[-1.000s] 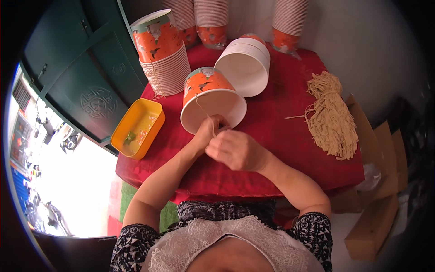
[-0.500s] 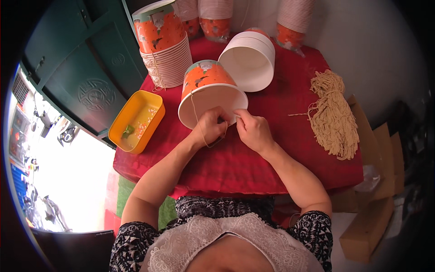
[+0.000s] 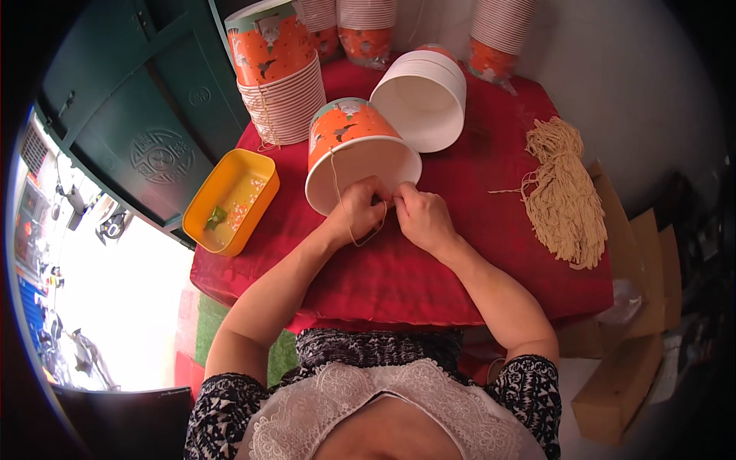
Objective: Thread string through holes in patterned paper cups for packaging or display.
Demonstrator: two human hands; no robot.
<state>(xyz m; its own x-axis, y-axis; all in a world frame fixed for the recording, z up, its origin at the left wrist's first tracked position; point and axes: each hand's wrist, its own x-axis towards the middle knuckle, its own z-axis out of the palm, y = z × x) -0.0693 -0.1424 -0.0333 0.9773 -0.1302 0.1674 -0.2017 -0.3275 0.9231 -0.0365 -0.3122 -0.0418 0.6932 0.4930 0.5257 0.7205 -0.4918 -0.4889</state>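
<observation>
An orange paper bucket with a green base band lies tipped in front of me, its white open mouth facing me. A thin tan string hangs from the left of its rim, passes my left wrist and loops up between my hands. At the lower rim, my left hand is closed with curled fingers on the string. Close beside it, fingertips almost touching, my right hand is closed in a pinch on the string at the rim. The pinched end is mostly hidden by my fingers.
A tall stack of orange buckets stands behind on the left, with nested white-mouthed buckets lying beyond. A yellow tray with small bits sits left. A bundle of tan strings lies right on the red cloth. Cardboard is at lower right.
My right hand has shifted slightly left, closer to my left hand. The bucket has moved a little right within the view; both hands stay closed at its rim.
</observation>
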